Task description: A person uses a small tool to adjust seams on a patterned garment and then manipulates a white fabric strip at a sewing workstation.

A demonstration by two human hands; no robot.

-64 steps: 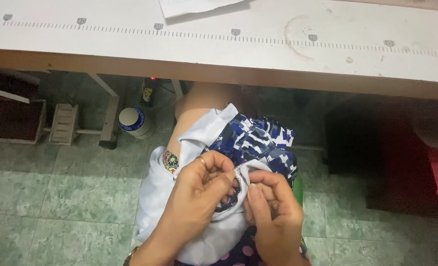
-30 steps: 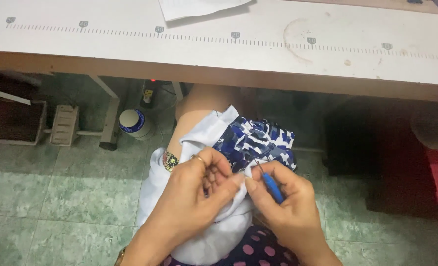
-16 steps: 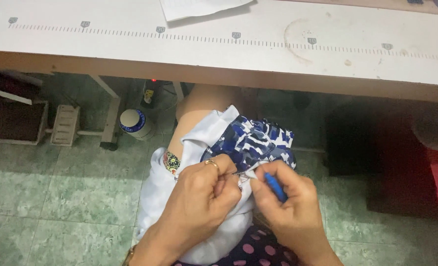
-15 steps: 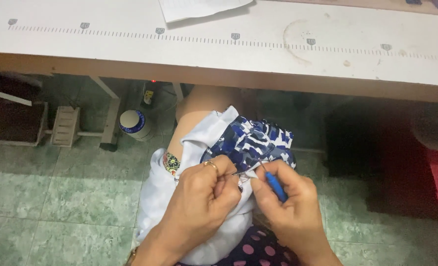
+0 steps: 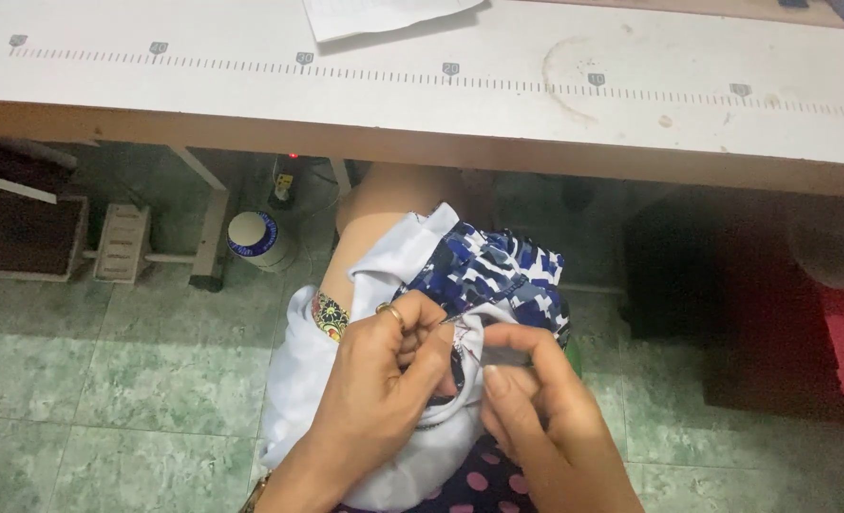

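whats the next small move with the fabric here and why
Probably pick the next stitch at the seam: the left hand pinches the white garment taut where it meets the blue patterned fabric, and the right hand sits right against that edge, its tool mostly hidden.

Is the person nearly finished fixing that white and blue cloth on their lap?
Hard to say. Both hands are busy: the left hand pinches a fold of the white and blue cloth and the right hand works at the same seam edge, with a small slim tool only partly showing. No finished part of the seam shows, and most of the cloth lies bunched on the lap, so plenty may remain.
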